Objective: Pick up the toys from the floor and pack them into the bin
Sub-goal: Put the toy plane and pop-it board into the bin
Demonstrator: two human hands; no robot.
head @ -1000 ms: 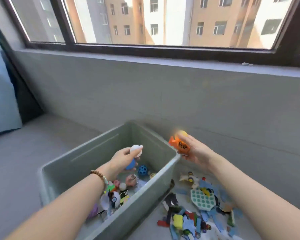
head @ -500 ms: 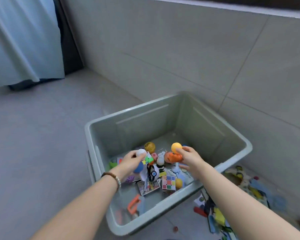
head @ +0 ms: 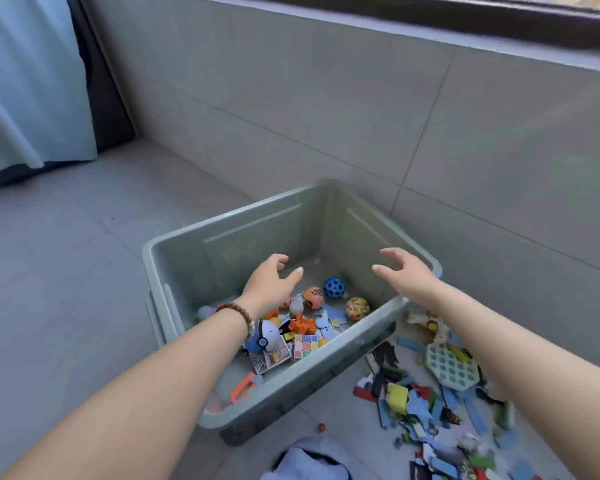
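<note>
Your left hand [head: 267, 285] and right hand [head: 409, 277] — fingers [head: 392, 252] spread, empty — over the bin [head: 309, 372]; floor toys [head: 416, 407] lie rightward, nearest your right fingers.

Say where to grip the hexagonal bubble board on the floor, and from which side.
Pinch the hexagonal bubble board by its left edge, from above on the bin side. It lies flat and thin on loose pieces; only an edge can be pinched.
</note>
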